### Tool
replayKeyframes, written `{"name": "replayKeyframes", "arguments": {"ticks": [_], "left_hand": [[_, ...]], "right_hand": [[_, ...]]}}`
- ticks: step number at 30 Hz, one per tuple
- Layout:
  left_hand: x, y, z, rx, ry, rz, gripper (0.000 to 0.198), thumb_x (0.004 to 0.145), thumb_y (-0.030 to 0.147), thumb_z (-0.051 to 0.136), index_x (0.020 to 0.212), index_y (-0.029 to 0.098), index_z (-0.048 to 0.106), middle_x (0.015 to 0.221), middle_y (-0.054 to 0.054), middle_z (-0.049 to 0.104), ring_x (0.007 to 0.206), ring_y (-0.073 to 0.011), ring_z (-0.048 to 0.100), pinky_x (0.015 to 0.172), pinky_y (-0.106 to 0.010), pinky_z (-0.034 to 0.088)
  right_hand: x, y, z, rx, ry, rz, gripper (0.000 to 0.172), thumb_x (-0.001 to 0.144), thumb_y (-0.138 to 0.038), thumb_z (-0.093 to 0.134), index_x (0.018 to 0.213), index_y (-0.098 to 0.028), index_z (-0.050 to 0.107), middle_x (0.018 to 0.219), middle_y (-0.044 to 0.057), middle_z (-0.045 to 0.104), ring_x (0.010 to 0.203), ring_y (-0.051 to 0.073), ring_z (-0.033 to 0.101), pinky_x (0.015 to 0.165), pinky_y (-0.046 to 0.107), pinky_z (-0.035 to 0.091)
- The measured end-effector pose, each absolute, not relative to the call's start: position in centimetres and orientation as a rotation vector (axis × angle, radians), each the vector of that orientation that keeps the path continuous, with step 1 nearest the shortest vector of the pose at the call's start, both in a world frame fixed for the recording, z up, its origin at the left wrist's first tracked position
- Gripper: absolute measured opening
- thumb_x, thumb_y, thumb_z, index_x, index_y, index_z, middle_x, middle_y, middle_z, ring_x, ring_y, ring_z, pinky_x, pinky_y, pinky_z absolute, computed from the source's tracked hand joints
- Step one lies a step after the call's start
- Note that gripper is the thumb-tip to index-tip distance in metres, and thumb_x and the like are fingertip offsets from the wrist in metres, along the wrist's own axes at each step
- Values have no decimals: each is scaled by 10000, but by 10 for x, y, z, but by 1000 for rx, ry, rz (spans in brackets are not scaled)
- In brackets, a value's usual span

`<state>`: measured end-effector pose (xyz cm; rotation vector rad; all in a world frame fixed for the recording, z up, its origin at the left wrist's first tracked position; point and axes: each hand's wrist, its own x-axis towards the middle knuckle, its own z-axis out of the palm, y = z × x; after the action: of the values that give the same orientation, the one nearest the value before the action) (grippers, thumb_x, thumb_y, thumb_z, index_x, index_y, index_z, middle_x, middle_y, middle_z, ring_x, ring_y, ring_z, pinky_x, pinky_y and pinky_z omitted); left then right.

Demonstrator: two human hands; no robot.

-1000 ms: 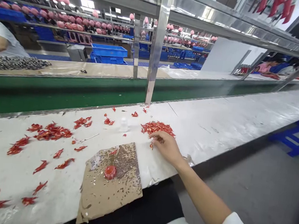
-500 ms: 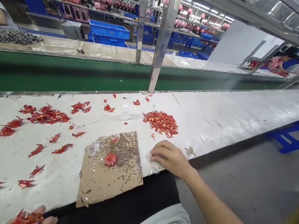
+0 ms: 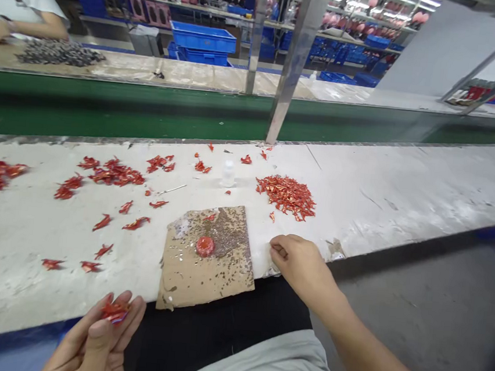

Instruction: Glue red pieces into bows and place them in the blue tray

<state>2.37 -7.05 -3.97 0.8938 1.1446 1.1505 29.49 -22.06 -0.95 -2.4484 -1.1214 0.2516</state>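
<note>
My left hand (image 3: 99,334) is cupped palm up at the table's near edge, with red pieces (image 3: 115,311) held on its curled fingers. My right hand (image 3: 301,266) rests low over the white table, thumb and index finger pressed together; whatever may be between them is hidden. Between the hands lies a stained cardboard sheet (image 3: 207,286) bearing a round red dish (image 3: 205,246). A heap of small red pieces (image 3: 288,195) sits beyond my right hand. Larger red clusters (image 3: 117,173) and single red pieces (image 3: 101,222) are scattered on the left.
A small clear bottle (image 3: 228,174) and a thin stick (image 3: 172,189) stand and lie behind the cardboard. A metal post (image 3: 296,68) rises at the table's far edge, before a green belt (image 3: 171,114). Across it, a person (image 3: 23,6) sits by a dark heap (image 3: 61,52).
The view has shifted left, so table items appear further right. My left hand has come up more fully into view with its red pieces. My right hand's fingers are drawn closer together.
</note>
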Motion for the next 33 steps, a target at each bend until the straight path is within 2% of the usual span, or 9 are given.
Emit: {"name": "replayKeyframes", "arguments": {"ticks": [4,8,12,20,29,33], "left_hand": [[21,-73,-37,773,1153,1081,316,812,404,824,1054,209,768,1077,-34,776,848,-169,749,879,-306,643],[15,-77,-36,726,1095,986,393,809,413,822,1129,190,769,1283,-105,717,924,-191,750,887,-289,634],[17,-82,-30,722,1052,920,474,709,350,906,1139,199,774,1164,-109,764,940,-230,760,885,-309,635],[29,-95,-11,680,1023,968,443,612,391,958,961,177,789,921,-79,800,720,-191,757,718,-256,652],[26,-85,-12,671,1024,954,380,669,331,927,986,183,780,970,-76,798,799,-209,764,799,-309,651],[31,-85,-15,643,995,920,399,656,324,937,989,172,778,916,-81,797,777,-209,766,792,-307,653]], "right_hand": [[296,-220,-5,-2290,-1189,287,191,928,-130,624,946,-231,785,915,46,754,830,205,697,763,313,492],[281,-197,2,-1917,-1042,501,130,937,-241,677,970,-285,795,941,2,772,879,186,705,788,294,519],[258,-160,4,-1697,-988,617,110,932,-289,695,955,-279,802,915,15,714,827,170,661,744,289,510],[247,-132,-4,-1782,-1090,566,140,947,-275,669,942,-285,808,858,6,660,749,151,585,679,289,447],[244,-140,-11,-1753,-1074,491,135,947,-304,669,955,-263,798,898,31,677,765,169,596,667,302,460],[245,-138,-12,-1745,-1045,485,135,944,-309,673,962,-266,800,895,27,670,740,160,582,660,297,458]]}}
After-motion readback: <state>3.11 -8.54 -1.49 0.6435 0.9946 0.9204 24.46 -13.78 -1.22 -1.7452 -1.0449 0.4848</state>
